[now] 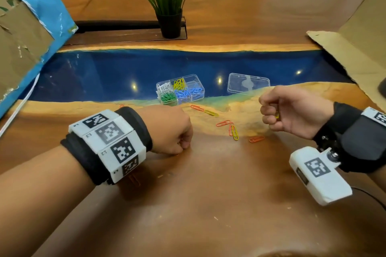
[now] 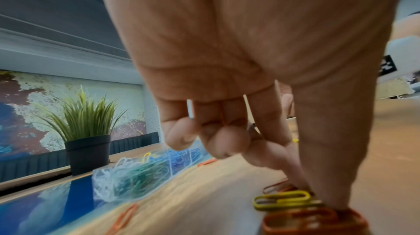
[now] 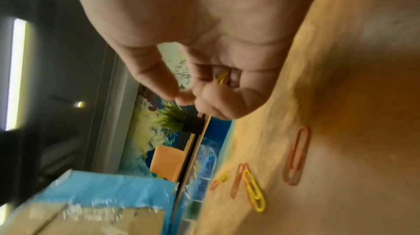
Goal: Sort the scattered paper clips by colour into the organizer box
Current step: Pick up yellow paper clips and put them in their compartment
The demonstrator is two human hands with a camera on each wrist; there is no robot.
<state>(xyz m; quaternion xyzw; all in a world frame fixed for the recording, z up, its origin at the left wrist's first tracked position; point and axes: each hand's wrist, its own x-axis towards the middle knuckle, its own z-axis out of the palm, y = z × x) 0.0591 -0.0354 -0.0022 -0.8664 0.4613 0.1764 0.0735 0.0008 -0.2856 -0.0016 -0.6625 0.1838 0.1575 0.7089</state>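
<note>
Bright, even indoor light; small round glare spots sit on the glossy blue resin strip of the wooden table (image 1: pixel 117 73) beyond the hands; soft shadows pool under both wrists; the head view bows at its edges; both wrist views are smeared, the clear plastic organizer box (image 2: pixel 136 176) blurred.

Between your hands the table (image 1: pixel 208 183) is bare. Loose clips (image 1: pixel 234 129) lie before the box (image 1: pixel 181 89); its lid (image 1: pixel 248 83) is just right. Cardboard (image 1: pixel 355 48) and a plant (image 1: pixel 169 6) close the sides and back.
</note>
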